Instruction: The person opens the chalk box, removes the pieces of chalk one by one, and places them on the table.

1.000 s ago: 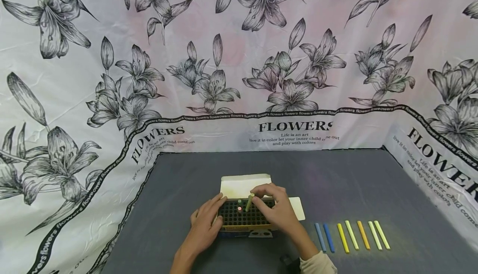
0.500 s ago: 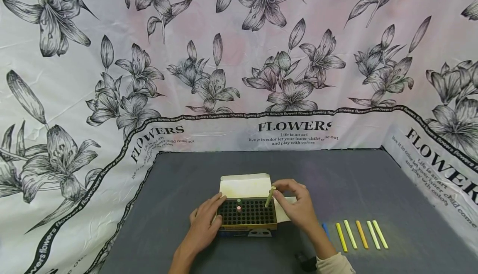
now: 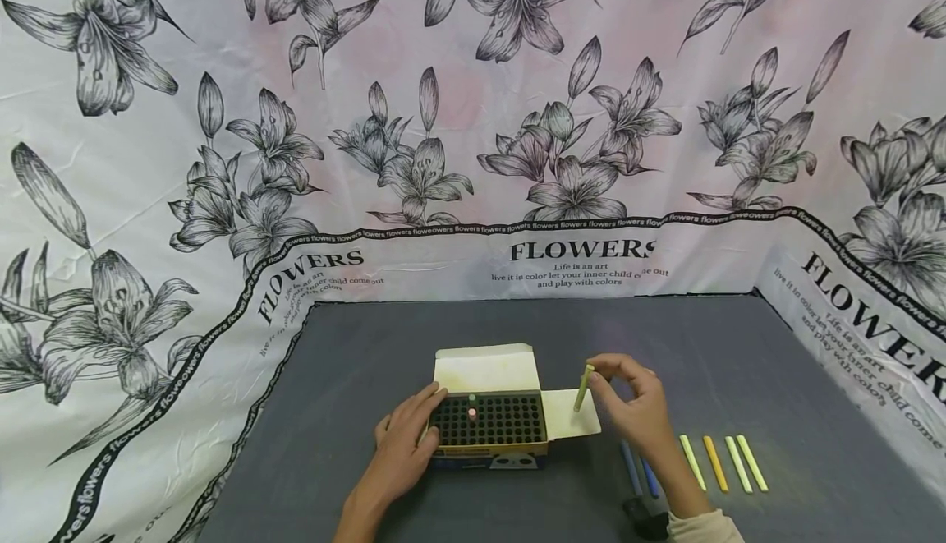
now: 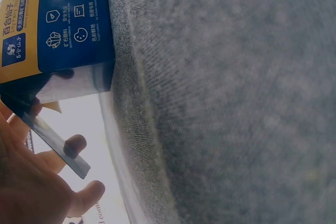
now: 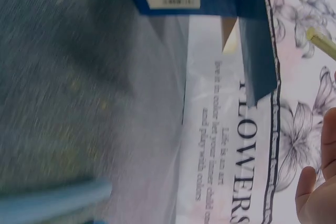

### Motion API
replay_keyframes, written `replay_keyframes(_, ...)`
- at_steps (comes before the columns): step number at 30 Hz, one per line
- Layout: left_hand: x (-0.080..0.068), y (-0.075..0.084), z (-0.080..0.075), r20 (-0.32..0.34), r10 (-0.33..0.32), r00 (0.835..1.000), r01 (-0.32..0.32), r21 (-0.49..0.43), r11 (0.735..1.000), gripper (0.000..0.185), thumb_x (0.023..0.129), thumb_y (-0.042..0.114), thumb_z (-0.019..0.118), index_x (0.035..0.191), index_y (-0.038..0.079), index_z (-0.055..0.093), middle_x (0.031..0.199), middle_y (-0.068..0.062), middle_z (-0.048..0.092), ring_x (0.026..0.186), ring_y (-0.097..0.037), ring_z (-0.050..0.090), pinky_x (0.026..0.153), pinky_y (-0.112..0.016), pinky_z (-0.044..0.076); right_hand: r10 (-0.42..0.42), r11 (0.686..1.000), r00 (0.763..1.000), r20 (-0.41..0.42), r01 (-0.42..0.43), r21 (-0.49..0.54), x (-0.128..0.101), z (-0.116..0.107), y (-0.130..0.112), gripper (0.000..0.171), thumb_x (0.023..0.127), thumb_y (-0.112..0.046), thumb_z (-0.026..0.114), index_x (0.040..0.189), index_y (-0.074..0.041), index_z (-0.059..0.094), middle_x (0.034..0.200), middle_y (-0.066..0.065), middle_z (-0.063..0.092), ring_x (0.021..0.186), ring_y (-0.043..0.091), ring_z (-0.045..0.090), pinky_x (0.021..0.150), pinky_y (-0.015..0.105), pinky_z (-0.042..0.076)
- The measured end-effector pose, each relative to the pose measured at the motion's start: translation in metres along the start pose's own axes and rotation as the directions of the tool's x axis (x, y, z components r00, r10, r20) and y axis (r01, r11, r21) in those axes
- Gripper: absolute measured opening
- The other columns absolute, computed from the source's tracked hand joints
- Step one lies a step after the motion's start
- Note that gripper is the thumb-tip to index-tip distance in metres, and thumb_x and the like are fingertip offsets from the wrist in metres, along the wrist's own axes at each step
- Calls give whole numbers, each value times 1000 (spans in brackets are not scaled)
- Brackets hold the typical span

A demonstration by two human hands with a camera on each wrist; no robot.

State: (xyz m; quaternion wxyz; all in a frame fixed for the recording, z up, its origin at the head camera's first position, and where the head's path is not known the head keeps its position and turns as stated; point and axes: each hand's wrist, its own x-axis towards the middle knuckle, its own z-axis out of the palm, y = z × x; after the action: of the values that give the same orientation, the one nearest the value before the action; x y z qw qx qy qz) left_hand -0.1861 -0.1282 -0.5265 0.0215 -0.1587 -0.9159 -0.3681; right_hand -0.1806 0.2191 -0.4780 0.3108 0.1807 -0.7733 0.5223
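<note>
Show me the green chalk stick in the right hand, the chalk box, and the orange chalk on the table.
green chalk stick (image 3: pixel 584 387), head view, mid-shaft.
chalk box (image 3: pixel 488 421), head view, black grid of holes.
orange chalk (image 3: pixel 714 464), head view, middle of the stick.

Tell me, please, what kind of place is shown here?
Probably a makeshift tabletop recording setup: a grey felt-covered table, a flower-printed cloth backdrop on three sides, and a chalk box with chalk sticks laid out.

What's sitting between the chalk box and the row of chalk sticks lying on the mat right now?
In the head view, the right hand holding a green chalk stick upright, over the box's open side flap. Otherwise bare grey mat before the row.
</note>
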Motion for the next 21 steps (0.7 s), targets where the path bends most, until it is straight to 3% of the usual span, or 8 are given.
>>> replay_keyframes(5, 1, 1, -1, 12, -20, 1000, 21, -12, 1000, 53, 104, 18, 47, 156, 29, 44, 165, 0, 36, 151, -42, 30, 108, -77, 13, 39, 999, 999, -30, -38, 17, -5, -16, 6, 26, 86, 15, 67, 106, -1, 73, 87, 3, 71, 85, 3, 64, 90, 12, 45)
replay_keyframes(12, 1, 1, 0, 12, -24, 1000, 24, -8, 1000, 53, 103, 18, 47, 155, 28, 45, 165, 0, 37, 150, -42, 31, 107, -76, 16, 118, 990, 990, -73, -123, -69, -12, -44, 12, 22, 89, 11, 68, 107, 0, 73, 87, -5, 70, 84, 1, 62, 86, 11, 43)
replay_keyframes(21, 1, -1, 0, 13, -27, 1000, 27, -8, 1000, 53, 104, 20, 46, 155, 32, 44, 165, 3, 36, 151, -39, 32, 107, -75, 17, 250, 934, 962, -109, -269, -235, -23, -79, 23, 18, 94, -2, 69, 111, -5, 74, 89, -13, 67, 84, -2, 58, 84, 14, 41)
